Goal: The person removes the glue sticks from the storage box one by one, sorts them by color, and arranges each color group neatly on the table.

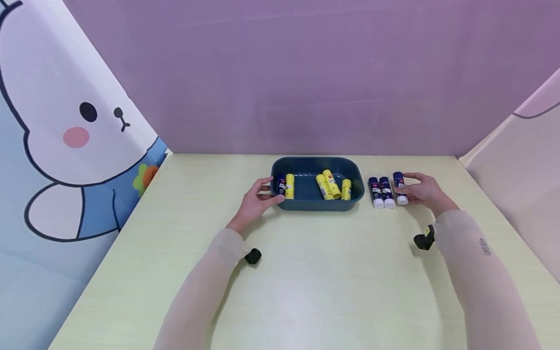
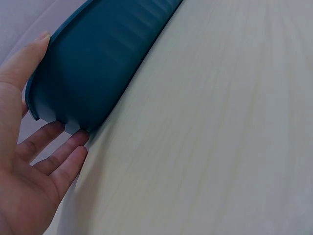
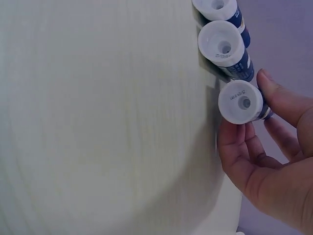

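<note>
A dark teal tray holds several yellow glue sticks and one dark blue glue stick at its left end. My left hand grips the tray's left end, thumb on the rim and fingertips against the outer wall in the left wrist view. Right of the tray, two blue glue sticks with white bases lie side by side. My right hand pinches a third blue glue stick between thumb and fingers, just right of that pair; the right wrist view shows its white base.
The pale table stretches in front of the tray toward me. A purple backdrop rises behind the table's far edge. A printed cartoon sheet stands on the left, and a light sheet on the right.
</note>
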`<action>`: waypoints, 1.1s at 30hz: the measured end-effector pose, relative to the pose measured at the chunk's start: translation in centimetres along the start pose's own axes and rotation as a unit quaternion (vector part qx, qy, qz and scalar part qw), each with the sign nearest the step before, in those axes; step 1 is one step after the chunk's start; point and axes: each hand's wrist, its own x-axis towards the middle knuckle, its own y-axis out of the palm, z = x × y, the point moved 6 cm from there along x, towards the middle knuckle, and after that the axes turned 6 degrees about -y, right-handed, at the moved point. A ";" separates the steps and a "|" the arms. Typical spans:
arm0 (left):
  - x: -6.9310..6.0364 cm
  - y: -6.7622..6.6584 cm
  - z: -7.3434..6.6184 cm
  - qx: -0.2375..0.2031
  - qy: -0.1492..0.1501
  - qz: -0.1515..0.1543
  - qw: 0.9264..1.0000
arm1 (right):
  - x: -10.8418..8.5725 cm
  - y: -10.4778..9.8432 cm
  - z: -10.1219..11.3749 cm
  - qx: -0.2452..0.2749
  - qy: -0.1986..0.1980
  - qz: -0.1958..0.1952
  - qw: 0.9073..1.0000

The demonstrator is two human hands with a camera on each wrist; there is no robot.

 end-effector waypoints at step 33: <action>-0.3 0.0 -0.2 0.004 0.017 -0.021 1.000 | 0.5 0.0 -0.9 -0.021 0.065 0.064 0.996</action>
